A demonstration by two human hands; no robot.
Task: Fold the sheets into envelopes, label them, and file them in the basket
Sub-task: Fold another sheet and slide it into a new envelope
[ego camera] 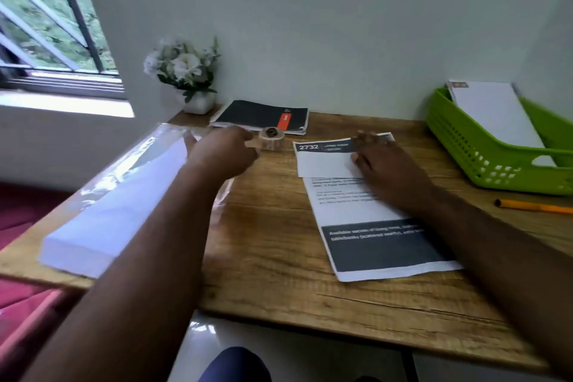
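Your desk: wood-grain top, matt, knots and cracks showing. Printed sheet under your right hand: matt paper. Ream of paper on your left: glossy clear plastic wrap, crinkled. Basket: bright green perforated plastic, slight sheen. Notebook: matt dark cover, wire spiral. Floor below: glossy tile.

The right hand lay flat on a folded white printed sheet on the wooden table, while the left hand reached a small brown tape roll near a green plastic basket.
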